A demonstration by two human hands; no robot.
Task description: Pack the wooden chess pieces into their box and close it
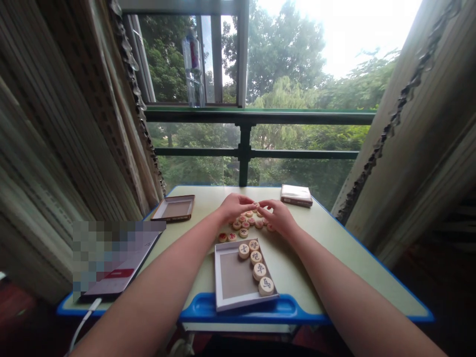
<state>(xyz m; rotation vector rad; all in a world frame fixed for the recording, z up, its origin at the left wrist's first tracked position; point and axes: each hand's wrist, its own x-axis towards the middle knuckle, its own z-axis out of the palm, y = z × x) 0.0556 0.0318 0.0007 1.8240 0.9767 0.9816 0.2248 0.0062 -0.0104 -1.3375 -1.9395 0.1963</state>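
Observation:
My left hand (234,206) and my right hand (278,214) meet over the far middle of the table. Their fingertips pinch a round wooden Chinese chess piece (256,205) between them. Beneath and around the hands lie several loose Chinese chess pieces (251,221), many with red characters; my fingers partly hide some. Nearer me, a shallow box tray (217,277) holds several pieces with dark characters, such as the one (266,286) in its near right corner. These run along its right side, and one sits beside them at the far end.
A shallow box lid (172,218) lies at the table's back left, and a flat box (296,195) at the back right. A laptop-like device (122,267), partly pixelated, with a white cable (86,317) is at left. A plastic bottle (194,74) stands by the window.

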